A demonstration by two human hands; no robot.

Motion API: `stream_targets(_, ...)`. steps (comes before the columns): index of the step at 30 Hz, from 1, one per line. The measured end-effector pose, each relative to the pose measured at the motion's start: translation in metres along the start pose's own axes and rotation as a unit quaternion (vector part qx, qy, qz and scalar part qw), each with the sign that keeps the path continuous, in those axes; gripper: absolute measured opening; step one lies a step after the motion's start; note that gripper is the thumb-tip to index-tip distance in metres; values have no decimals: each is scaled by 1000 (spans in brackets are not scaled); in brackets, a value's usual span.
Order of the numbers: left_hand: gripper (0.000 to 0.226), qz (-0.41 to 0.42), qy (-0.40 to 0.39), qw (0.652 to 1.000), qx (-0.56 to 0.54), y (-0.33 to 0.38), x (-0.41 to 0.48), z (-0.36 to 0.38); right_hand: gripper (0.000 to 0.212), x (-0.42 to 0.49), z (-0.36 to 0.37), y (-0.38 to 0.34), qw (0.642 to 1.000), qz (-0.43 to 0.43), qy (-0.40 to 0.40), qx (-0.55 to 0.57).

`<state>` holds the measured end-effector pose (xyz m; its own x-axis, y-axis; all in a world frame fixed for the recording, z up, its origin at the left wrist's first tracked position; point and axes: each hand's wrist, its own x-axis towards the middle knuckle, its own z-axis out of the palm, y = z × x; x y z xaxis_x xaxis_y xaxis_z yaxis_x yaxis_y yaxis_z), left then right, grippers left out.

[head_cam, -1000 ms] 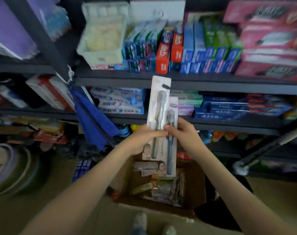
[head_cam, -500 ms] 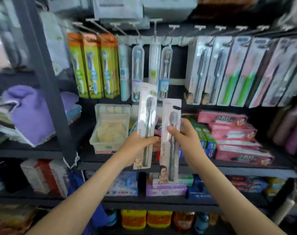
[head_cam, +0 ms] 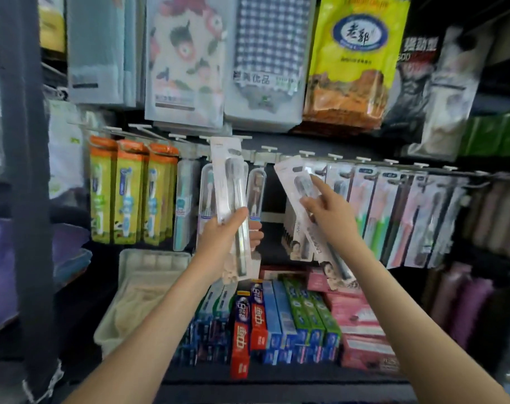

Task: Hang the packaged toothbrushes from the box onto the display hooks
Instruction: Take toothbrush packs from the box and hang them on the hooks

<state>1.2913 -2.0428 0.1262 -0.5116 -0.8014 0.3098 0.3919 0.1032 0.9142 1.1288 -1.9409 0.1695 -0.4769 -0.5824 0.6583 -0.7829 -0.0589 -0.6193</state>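
Note:
My left hand grips a white packaged toothbrush upright, its top near the hook rail. In my right hand is a second white toothbrush pack, tilted left, with the index finger stretched along its face and its top close to a hook. Behind it more white, pink and green toothbrush packs hang in a row on the hooks. The box is out of view.
Orange-and-green toothbrush packs and clear tube cases hang at the left. Toothpaste boxes and pink boxes fill the shelf below, beside a pale basket. Bagged goods hang above. A dark post stands at left.
The view rose from the box on the floor to the hook row. Both hands lifted their packs and drew apart; the right pack now tilts toward a hook.

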Motion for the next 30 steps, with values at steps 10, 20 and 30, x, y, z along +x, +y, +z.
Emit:
stream_targets(10, 17, 23, 36, 999, -7, -3, -9, 23, 51, 15, -5, 10, 999, 33, -1, -5)
stream_targets(20, 33, 38, 59, 996, 48, -2, -16, 23, 48, 18, 7, 9, 999, 43, 18, 17)
stream_targets(30, 21, 16, 67, 997, 37, -14, -13, 26, 48, 28, 0, 7, 999, 32, -3, -21)
